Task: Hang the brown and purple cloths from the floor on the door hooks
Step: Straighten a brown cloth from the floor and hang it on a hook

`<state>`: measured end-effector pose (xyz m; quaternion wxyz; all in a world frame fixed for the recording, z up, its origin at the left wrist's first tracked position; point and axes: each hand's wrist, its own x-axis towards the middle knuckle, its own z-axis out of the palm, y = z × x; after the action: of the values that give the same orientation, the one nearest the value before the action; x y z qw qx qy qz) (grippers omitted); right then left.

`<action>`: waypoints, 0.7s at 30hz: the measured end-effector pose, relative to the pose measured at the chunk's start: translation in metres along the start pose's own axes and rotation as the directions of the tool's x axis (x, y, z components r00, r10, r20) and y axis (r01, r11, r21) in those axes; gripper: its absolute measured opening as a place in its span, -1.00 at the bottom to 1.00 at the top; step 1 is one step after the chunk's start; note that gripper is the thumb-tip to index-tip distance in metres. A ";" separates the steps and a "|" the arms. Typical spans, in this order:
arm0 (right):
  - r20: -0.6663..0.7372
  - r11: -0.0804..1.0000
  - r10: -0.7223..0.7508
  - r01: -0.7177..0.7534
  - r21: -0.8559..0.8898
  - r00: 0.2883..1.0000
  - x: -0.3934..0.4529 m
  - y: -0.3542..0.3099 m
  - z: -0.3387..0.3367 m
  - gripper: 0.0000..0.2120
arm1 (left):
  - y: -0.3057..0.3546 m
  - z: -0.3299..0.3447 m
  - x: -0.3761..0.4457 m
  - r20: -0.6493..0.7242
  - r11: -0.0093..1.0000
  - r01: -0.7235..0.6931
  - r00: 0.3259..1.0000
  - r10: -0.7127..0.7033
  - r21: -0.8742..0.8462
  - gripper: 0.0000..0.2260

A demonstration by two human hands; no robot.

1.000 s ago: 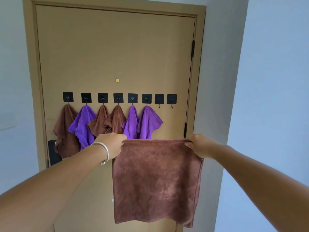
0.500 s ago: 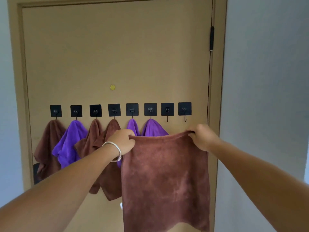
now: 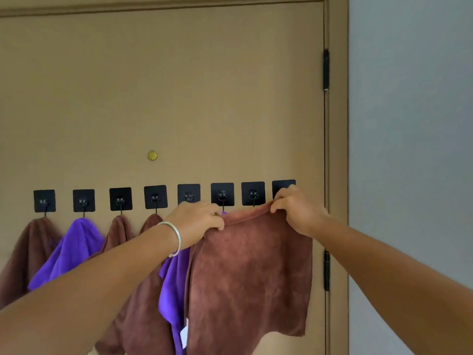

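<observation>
Along the lower left of the frame: brown cloth [image 3: 24, 254], purple cloth [image 3: 73, 248], two more brown cloths [image 3: 120, 231], already hanging under the row of black adhesive hooks [image 3: 120, 199] on the tan door [image 3: 163, 85]. Near the centre, left hand [image 3: 197, 220] with a silver bangle [image 3: 175, 238], fingers pinching the upper left corner of the held brown microfiber cloth [image 3: 250, 278]; behind it another purple cloth [image 3: 174, 285], partly covered. At right of centre, right hand [image 3: 294, 210] gripping the upper right corner, just under the last hook plate [image 3: 282, 187] and partly hiding it. Held cloth spread flat in front of the door, top edge sagging a little below the seventh hook [image 3: 253, 193], which seems free.

Probably light, soft and limp, not slippery thanks to the pile; folds under own weight. Best taken at the top hem or a corner, bunched a little so the hook catches it.

Compared with half a second ago: both hands higher and nearer to the hooks, top edge now almost at hook level, door larger in the frame.
</observation>
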<state>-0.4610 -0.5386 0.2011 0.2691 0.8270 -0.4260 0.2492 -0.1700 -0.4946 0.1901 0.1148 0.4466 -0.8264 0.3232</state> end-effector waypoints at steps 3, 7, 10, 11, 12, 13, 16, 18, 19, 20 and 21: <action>0.040 0.997 0.035 -0.032 -0.074 0.999 0.015 0.003 0.005 -0.50 | 0.000 0.001 0.026 -0.017 0.987 0.090 0.996 -0.089 0.133 -0.49; 0.047 0.986 0.084 -0.076 -0.147 0.995 0.027 -0.003 0.013 -0.50 | 0.008 0.009 0.052 0.009 0.965 0.219 0.975 -0.222 0.145 -0.48; 0.051 0.964 0.146 -0.131 -0.230 0.988 0.032 -0.008 0.023 -0.55 | 0.020 0.017 0.070 0.047 0.947 0.285 0.954 -0.295 0.151 -0.62; 0.047 0.956 0.171 -0.154 -0.249 0.984 0.032 -0.011 0.027 -0.57 | 0.027 0.020 0.076 0.062 0.939 0.321 0.942 -0.330 0.121 -0.65; 0.038 0.948 0.193 -0.176 -0.265 0.980 0.033 -0.014 0.031 -0.58 | 0.034 0.023 0.081 0.070 0.930 0.355 0.930 -0.362 0.092 -0.67; 0.023 0.942 0.213 -0.199 -0.271 0.977 0.034 -0.017 0.036 -0.60 | 0.041 0.026 0.085 0.067 0.922 0.379 0.921 -0.384 0.079 -0.68; -0.010 0.938 0.255 -0.249 -0.242 0.967 0.030 -0.025 0.054 -0.66 | 0.061 0.040 0.091 0.088 0.914 0.392 0.912 -0.401 0.106 -0.73; 0.002 0.946 0.273 -0.268 -0.182 0.962 0.021 -0.029 0.067 -0.70 | 0.074 0.051 0.092 0.136 0.923 0.373 0.913 -0.383 0.096 -0.73; 0.009 0.951 0.282 -0.278 -0.135 0.959 0.015 -0.031 0.073 -0.71 | 0.079 0.054 0.093 0.159 0.926 0.370 0.912 -0.377 0.072 -0.73; 0.027 0.954 0.290 -0.287 -0.086 0.957 0.009 -0.033 0.079 -0.70 | 0.082 0.056 0.094 0.188 0.923 0.385 0.904 -0.383 0.030 -0.73; 0.038 0.953 0.302 -0.302 -0.001 0.953 0.003 -0.035 0.086 -0.69 | 0.083 0.055 0.095 0.223 0.912 0.409 0.892 -0.394 -0.022 -0.73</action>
<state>-0.4144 -0.5798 0.1317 0.2176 0.7576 -0.5516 0.2729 -0.2869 -0.5600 0.1575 0.1046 0.6356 -0.7343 0.2142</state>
